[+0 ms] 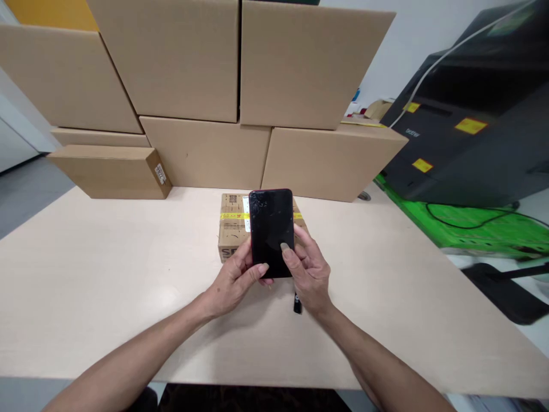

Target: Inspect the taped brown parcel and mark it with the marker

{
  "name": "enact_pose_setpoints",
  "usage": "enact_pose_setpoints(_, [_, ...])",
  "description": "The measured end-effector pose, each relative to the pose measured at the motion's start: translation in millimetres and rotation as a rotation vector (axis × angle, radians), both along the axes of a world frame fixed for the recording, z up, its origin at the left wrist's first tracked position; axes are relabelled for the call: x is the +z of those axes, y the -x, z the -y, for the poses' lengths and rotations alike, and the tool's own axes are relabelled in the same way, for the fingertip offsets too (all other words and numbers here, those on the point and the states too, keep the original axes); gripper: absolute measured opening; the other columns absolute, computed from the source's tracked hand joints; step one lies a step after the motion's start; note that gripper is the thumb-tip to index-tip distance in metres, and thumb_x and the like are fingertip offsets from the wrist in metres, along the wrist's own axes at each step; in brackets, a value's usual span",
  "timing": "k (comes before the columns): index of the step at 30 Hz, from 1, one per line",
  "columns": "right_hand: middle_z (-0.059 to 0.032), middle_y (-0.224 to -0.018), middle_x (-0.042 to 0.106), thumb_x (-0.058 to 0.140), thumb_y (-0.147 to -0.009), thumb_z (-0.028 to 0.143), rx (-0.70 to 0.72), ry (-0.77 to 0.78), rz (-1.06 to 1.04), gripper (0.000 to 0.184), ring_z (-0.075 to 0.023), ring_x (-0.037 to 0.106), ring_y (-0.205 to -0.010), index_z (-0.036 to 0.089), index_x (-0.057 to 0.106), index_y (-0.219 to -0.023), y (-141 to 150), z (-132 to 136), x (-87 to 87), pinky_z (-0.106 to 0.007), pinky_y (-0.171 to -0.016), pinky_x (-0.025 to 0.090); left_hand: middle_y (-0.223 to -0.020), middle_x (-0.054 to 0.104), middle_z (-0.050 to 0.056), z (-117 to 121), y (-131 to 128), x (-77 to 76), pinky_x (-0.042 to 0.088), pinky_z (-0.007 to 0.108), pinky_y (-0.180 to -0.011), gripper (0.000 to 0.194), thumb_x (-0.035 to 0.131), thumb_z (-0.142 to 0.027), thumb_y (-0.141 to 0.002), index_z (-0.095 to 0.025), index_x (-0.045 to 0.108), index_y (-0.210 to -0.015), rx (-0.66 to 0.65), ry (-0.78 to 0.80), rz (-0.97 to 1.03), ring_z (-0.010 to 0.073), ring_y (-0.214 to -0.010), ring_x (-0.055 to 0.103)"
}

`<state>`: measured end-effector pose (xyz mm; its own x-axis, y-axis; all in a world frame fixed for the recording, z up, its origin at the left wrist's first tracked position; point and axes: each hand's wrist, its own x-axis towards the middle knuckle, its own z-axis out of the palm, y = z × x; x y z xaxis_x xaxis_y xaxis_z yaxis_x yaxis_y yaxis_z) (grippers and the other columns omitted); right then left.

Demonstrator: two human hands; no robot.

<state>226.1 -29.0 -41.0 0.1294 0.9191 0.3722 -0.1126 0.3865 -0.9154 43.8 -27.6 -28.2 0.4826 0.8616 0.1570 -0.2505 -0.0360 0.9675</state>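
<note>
A black smartphone (271, 223) with a dark screen and a reddish edge is held upright over the table, facing me. Wrapped round its lower left side is my left hand (238, 278), thumb at the bottom corner of the screen. My right hand (311, 272) grips the lower right side, its thumb resting on the glass. Behind the phone sits a small cardboard box (234, 232) with yellow tape and a white label, partly hidden. A short black strip (297, 303) with pale lettering hangs or lies just below the phone; which of these I cannot tell.
Large cardboard boxes (189, 63) are stacked along the table's far edge. A smaller carton (115, 171) stands at the back left. Beyond the pale table (107, 274) on the right are a dark machine (472, 131), a green surface (467, 229) and a black stand base (506, 294).
</note>
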Motion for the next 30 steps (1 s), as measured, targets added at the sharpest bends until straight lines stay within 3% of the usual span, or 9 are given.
enact_pose_setpoints(7, [-0.0033,-0.118,0.088,0.075,-0.102,0.044,0.031,0.028,-0.005,0.055,-0.02,0.084,-0.085,0.034,0.062,-0.154,0.1,3.0,4.3,-0.036,-0.073,0.074,-0.098,0.069,0.003,-1.3,-0.1,1.2,0.065,0.026,-0.08,0.063,0.068,-0.036,-0.108,-0.026,0.046,-0.166,-0.037,-0.021,0.035,0.0116,-0.08,0.069])
enact_pose_setpoints(12, [-0.0044,-0.138,0.081,0.071,-0.105,0.04,-0.002,-0.043,0.058,0.055,-0.0242,0.084,-0.106,0.034,0.06,-0.158,-0.6,4.2,2.2,-0.042,-0.087,0.075,-0.095,0.068,0.002,-0.4,-0.4,1.6,0.065,0.026,-0.079,0.062,0.068,-0.037,-0.108,-0.027,0.047,-0.165,-0.034,-0.033,0.031,0.0115,-0.08,0.069])
enact_pose_setpoints(18, [-0.0048,-0.123,0.086,0.066,-0.108,0.036,-0.03,-0.092,0.16,0.058,-0.0232,0.084,-0.105,0.033,0.053,-0.165,-2.7,2.6,-4.1,-0.039,-0.088,0.074,-0.097,0.068,0.003,-0.9,0.1,1.8,0.066,0.027,-0.079,0.062,0.069,-0.038,-0.107,-0.028,0.049,-0.165,-0.035,-0.023,0.02,0.0121,-0.079,0.069])
enact_pose_setpoints(27, [-0.0047,-0.119,0.086,0.065,-0.108,0.041,0.019,-0.055,0.18,0.059,-0.0225,0.084,-0.097,0.033,0.051,-0.165,-4.9,1.8,-0.5,-0.038,-0.081,0.074,-0.103,0.072,0.005,-3.7,0.9,0.3,0.066,0.026,-0.079,0.064,0.07,-0.038,-0.106,-0.028,0.048,-0.166,-0.03,-0.006,0.035,0.0112,-0.079,0.069])
enact_pose_setpoints(30, [-0.0054,-0.128,0.084,0.067,-0.107,0.042,0.043,-0.025,0.118,0.059,-0.0221,0.084,-0.097,0.034,0.052,-0.164,-4.2,2.4,2.6,-0.039,-0.083,0.074,-0.114,0.074,0.008,-2.7,-0.6,2.1,0.066,0.026,-0.079,0.065,0.071,-0.037,-0.106,-0.031,0.048,-0.166,-0.017,-0.008,0.05,0.011,-0.081,0.069])
